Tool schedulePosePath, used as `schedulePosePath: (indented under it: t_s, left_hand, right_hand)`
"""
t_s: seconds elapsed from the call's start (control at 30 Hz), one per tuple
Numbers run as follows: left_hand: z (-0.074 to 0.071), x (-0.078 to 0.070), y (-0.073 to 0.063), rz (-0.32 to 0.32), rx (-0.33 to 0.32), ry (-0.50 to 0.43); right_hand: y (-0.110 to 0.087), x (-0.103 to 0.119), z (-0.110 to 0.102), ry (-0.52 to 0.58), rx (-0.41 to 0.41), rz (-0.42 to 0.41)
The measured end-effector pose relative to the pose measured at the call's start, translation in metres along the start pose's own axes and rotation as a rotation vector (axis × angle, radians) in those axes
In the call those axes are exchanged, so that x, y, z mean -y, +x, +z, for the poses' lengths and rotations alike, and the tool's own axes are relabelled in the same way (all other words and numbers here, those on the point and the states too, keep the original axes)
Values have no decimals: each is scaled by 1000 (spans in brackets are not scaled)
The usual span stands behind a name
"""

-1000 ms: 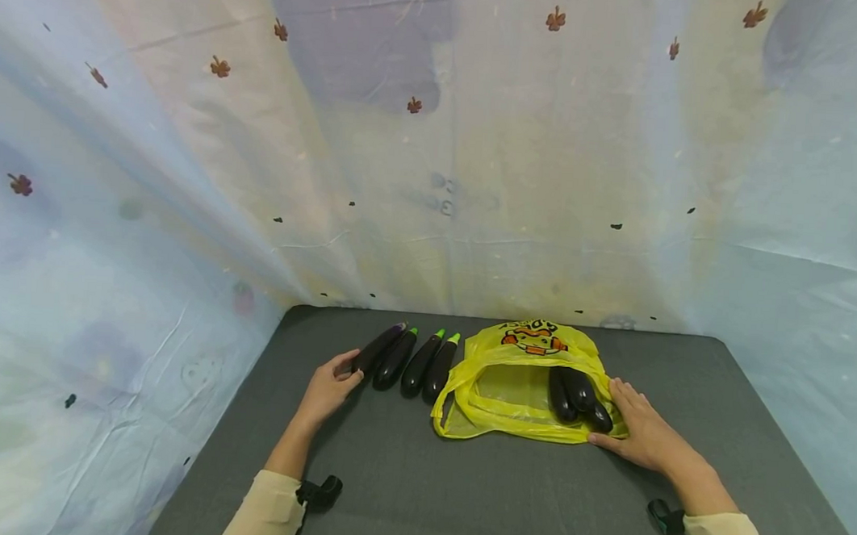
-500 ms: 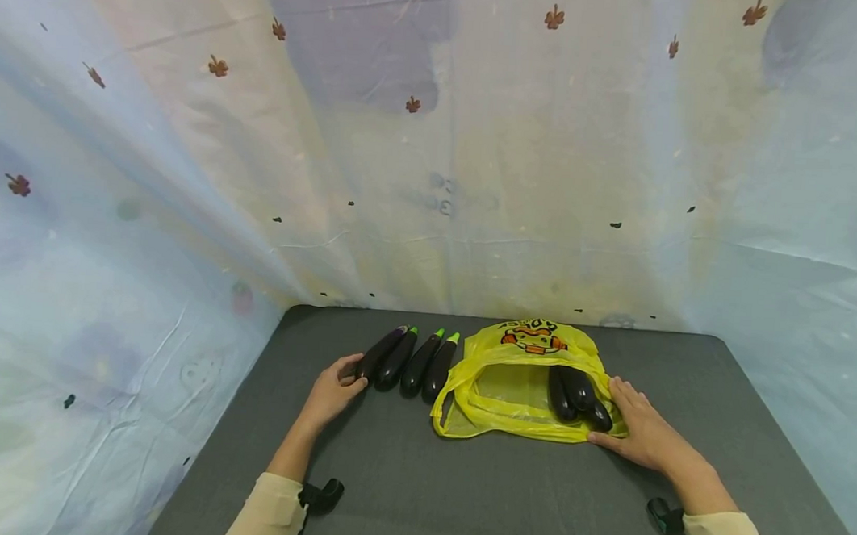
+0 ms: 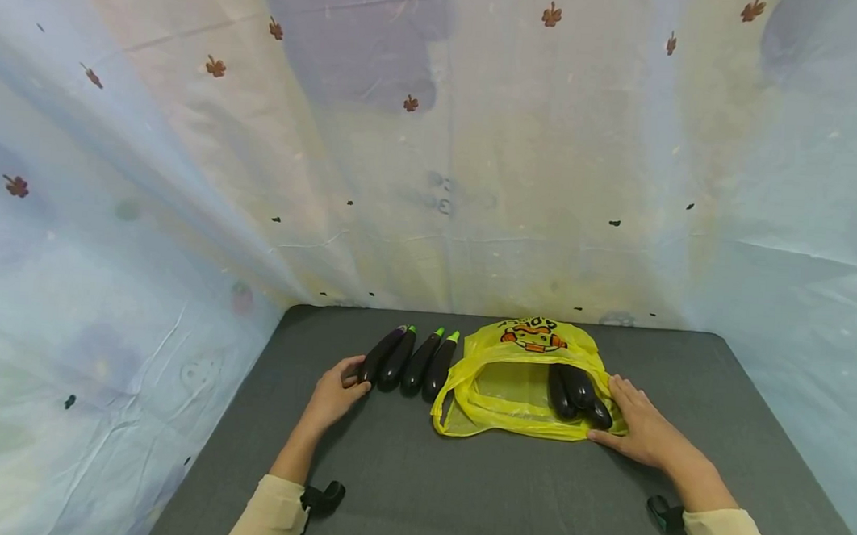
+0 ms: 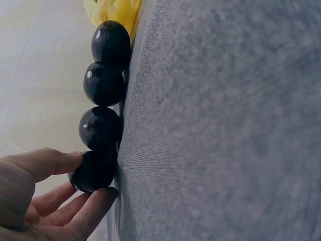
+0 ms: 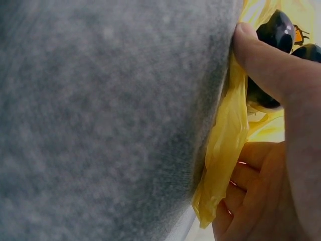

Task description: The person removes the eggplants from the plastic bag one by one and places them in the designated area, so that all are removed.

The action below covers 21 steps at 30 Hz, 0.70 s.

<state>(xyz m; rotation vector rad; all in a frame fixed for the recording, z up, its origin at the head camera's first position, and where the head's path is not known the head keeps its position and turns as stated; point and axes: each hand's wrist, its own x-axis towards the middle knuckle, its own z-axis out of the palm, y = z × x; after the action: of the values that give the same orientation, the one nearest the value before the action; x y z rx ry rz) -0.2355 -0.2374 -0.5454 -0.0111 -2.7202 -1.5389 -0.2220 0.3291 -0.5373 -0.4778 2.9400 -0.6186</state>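
Note:
With thumb and fingers on opposite sides, my left hand [image 3: 336, 390] pinches the blunt end of the leftmost dark eggplant [image 4: 95, 173], which lies on the table. Right of it, several more eggplants [image 3: 421, 364] form a row, green stems pointing away, sides close together. A yellow plastic bag [image 3: 515, 425] lies beside the row, its mouth facing me. Inside its right part are several eggplants [image 3: 576, 390]. My right hand [image 3: 647, 434] rests spread against the bag's right side, thumb at the front edge and fingers along the outside, partly behind the plastic in the right wrist view.
A grey cloth-covered table [image 3: 496, 497] carries everything. Behind it and on both sides hangs a pale patterned curtain [image 3: 473, 246]. The bag's left handle loop [image 3: 444, 418] lies close to the row of eggplants.
My left hand has moved slightly right with the leftmost eggplant, bringing it up against its neighbour. My right hand and the bag have stayed in place.

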Motion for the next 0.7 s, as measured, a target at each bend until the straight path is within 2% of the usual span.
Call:
schedulePosePath:
  t_s: [0.4, 0.7]
  left_hand:
    - [2, -4, -1, -14, -20, 59]
    - [0, -10, -3, -17, -32, 57]
  right_hand:
    - [-2, 0, -1, 7, -10, -16]
    - [-3, -3, -2, -1, -3, -15]
